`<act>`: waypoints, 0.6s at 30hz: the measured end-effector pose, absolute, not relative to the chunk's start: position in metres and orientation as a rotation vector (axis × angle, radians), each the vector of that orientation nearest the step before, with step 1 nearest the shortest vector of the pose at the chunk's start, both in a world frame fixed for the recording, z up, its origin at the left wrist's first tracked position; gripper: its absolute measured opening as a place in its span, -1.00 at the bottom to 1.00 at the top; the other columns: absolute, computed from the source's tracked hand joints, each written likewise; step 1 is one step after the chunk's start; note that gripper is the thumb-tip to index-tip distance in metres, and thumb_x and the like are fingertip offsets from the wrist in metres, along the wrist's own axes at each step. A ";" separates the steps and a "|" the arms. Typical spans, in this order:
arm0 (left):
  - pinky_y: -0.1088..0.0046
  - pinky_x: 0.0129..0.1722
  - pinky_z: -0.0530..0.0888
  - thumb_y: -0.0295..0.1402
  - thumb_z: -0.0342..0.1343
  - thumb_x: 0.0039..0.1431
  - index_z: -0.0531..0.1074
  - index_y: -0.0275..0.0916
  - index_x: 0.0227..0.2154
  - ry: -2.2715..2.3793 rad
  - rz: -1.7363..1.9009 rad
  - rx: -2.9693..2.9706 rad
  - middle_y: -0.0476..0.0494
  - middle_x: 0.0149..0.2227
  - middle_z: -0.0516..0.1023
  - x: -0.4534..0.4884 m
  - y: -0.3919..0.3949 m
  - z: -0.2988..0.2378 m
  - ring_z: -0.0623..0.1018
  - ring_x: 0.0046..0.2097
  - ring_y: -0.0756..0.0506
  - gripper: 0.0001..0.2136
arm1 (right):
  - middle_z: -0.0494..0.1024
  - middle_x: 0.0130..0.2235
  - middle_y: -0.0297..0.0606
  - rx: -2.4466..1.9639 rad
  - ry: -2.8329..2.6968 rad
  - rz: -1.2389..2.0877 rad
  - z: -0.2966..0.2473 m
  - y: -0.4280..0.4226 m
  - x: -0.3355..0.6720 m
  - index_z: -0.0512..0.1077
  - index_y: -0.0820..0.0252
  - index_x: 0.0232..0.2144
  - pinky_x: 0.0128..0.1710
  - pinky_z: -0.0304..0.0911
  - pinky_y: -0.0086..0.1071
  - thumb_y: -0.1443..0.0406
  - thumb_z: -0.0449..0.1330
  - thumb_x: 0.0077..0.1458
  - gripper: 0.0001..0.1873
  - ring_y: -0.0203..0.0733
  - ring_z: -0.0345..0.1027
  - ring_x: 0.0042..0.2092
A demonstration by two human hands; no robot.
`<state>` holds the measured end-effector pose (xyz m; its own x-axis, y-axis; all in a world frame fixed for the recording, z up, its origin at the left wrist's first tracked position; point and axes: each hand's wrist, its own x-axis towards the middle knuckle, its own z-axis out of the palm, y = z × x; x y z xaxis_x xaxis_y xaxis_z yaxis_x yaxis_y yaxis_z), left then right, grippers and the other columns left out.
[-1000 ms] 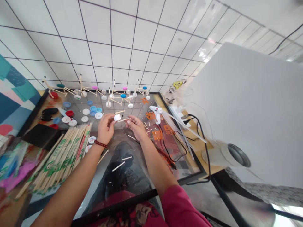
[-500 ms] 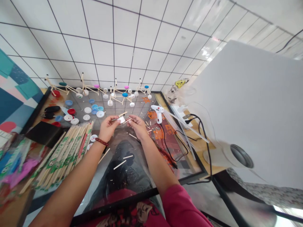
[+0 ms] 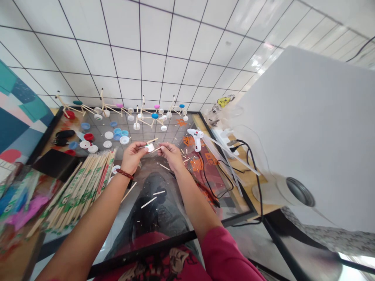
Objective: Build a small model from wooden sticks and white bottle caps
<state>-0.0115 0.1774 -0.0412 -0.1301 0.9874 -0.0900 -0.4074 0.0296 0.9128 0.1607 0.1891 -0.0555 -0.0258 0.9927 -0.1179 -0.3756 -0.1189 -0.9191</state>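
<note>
Between finger and thumb of my left hand (image 3: 132, 157) is a white bottle cap (image 3: 150, 148), its side facing me. A short wooden stick (image 3: 152, 140) shows just behind the cap, close to my left fingertips; whether it is joined to the cap I cannot tell. My right hand (image 3: 172, 154) pinches another small wooden stick (image 3: 157, 149), whose end is near or against the cap's right side. Below my hands, cut stick pieces (image 3: 149, 202) lie on the glass tabletop (image 3: 129, 226).
A white glue gun (image 3: 196, 137) stands right of my hands, its black cord running to a power strip (image 3: 225, 142). Small stick-and-cap models (image 3: 154, 116) line the back edge. Loose caps (image 3: 117, 134) and packaged chopsticks (image 3: 79, 189) lie at left.
The white cap has tilted a little in my left fingers and sits slightly lower. My right hand stays beside it with its stick. Elsewhere the table looks the same.
</note>
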 end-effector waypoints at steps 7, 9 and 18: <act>0.28 -0.13 0.58 -0.13 0.62 -0.44 0.58 -0.25 -0.35 1.033 1.412 0.794 -0.11 -0.33 0.68 -0.013 0.178 -0.042 0.63 -0.28 -0.10 -0.46 | 0.69 -0.33 -0.29 -1.036 -0.886 1.389 -0.057 0.189 0.161 0.60 0.12 -0.29 -0.24 0.50 -0.31 0.16 0.45 -0.09 -0.72 -0.22 0.51 -0.34; 0.26 -0.13 0.58 -0.13 0.62 -0.45 0.58 -0.25 -0.36 1.038 1.413 0.779 -0.10 -0.34 0.67 -0.013 0.178 -0.042 0.63 -0.27 -0.11 -0.46 | 0.70 -0.29 -0.28 -1.052 -0.888 1.338 -0.058 0.190 0.162 0.59 0.12 -0.27 -0.21 0.50 -0.29 0.16 0.44 -0.08 -0.71 -0.20 0.52 -0.30; 0.19 -0.04 0.60 -0.29 0.60 -0.35 0.56 -0.22 -0.26 0.930 1.443 0.707 -0.08 -0.26 0.62 -0.017 0.182 -0.046 0.63 -0.17 -0.12 -0.49 | 0.69 -0.14 -0.28 -1.048 -1.060 1.188 -0.057 0.189 0.163 0.54 0.06 -0.09 -0.18 0.43 -0.35 0.30 0.50 -0.27 -0.41 -0.22 0.50 -0.20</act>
